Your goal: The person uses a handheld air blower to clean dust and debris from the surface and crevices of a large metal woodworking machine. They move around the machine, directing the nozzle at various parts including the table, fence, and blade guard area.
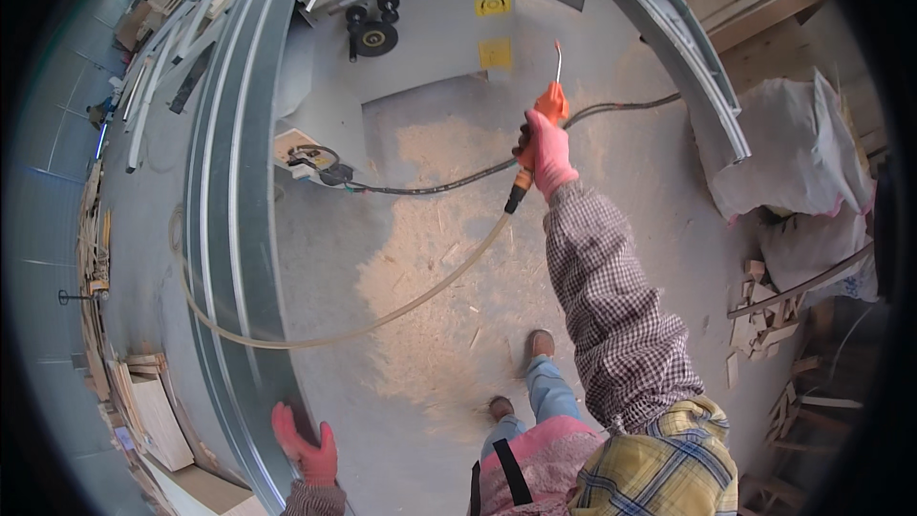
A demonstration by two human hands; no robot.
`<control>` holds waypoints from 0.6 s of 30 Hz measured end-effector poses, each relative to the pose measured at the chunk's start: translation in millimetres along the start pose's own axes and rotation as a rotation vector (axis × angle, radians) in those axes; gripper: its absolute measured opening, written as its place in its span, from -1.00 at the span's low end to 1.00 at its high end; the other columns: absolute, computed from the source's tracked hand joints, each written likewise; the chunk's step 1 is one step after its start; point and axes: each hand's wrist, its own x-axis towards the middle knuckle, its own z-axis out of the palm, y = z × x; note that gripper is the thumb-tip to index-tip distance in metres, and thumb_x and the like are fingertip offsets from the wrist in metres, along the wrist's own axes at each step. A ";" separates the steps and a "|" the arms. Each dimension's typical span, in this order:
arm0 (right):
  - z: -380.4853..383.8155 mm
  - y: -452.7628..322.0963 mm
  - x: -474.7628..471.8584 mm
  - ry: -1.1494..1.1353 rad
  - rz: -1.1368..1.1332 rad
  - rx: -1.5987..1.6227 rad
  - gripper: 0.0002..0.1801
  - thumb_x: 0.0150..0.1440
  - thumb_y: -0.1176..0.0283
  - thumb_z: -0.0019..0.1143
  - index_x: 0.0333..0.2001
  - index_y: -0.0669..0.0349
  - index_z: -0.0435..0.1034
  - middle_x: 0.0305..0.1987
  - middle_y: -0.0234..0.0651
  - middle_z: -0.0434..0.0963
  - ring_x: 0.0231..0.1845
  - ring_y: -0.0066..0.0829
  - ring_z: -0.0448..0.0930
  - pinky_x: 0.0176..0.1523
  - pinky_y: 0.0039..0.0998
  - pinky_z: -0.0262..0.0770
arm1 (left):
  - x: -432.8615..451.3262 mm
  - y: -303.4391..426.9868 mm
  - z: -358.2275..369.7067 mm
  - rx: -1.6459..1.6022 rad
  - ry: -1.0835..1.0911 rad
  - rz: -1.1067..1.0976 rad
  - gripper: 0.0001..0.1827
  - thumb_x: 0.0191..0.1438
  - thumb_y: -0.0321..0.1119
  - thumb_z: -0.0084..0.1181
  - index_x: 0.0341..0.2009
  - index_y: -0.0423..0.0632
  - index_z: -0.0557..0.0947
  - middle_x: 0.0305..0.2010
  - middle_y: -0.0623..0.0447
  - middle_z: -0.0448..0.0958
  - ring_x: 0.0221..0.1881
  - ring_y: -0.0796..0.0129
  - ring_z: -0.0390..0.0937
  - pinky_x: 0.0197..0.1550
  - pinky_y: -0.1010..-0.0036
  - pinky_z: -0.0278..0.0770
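Note:
In a pink glove, my right hand [553, 158] is closed around the grip of an orange air blow gun [551, 102]. Its thin bent metal nozzle points away from me, above the floor. A translucent air hose [423, 297] runs from the gun's rear end, sags leftward and crosses the machine bed. My left hand [309, 444], also gloved in pink, is at the near end of the long grey-green machine bed [254, 229] with metal rails. Its thumb and fingers are apart and hold nothing; whether it presses on the bed's edge I cannot tell.
Sawdust [423, 258] and wood splinters cover the floor ahead of my feet. A black cable [437, 190] crosses it. A curved metal rail [673, 50] juts out ahead right. White sacks [788, 150] and wood offcuts [763, 322] lie right; boards [154, 416] lie left.

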 end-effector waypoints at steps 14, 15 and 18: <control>-21.9 90.6 5.2 -0.335 0.170 0.002 -0.73 0.12 0.28 0.15 -0.35 0.27 0.33 -0.51 -0.38 0.37 -0.61 -0.53 0.41 -0.55 -0.42 0.41 | 1.8 12.9 -6.9 0.146 -0.072 -0.051 -0.17 -0.08 -0.39 0.29 0.28 -0.22 0.20 0.30 -0.24 0.18 0.32 -0.12 0.14 0.35 0.14 0.10; -20.5 101.5 -8.4 -0.462 0.257 -0.162 -0.74 0.12 0.29 0.15 -0.36 0.27 0.34 -0.51 -0.38 0.37 -0.62 -0.53 0.41 -0.55 -0.42 0.41 | 1.6 10.3 -5.0 0.094 -0.065 -0.076 -0.13 -0.13 -0.46 0.27 0.29 -0.22 0.18 0.32 -0.23 0.15 0.35 -0.11 0.10 0.36 0.14 0.06; -4.0 131.1 -54.9 -0.515 0.338 -0.015 -0.76 0.11 0.30 0.16 -0.36 0.27 0.37 -0.53 -0.37 0.41 -0.62 -0.53 0.43 -0.53 -0.40 0.46 | -4.1 4.5 -4.0 0.089 -0.049 -0.105 -0.09 -0.19 -0.53 0.24 0.30 -0.20 0.15 0.34 -0.22 0.11 0.37 -0.10 0.07 0.37 0.14 0.04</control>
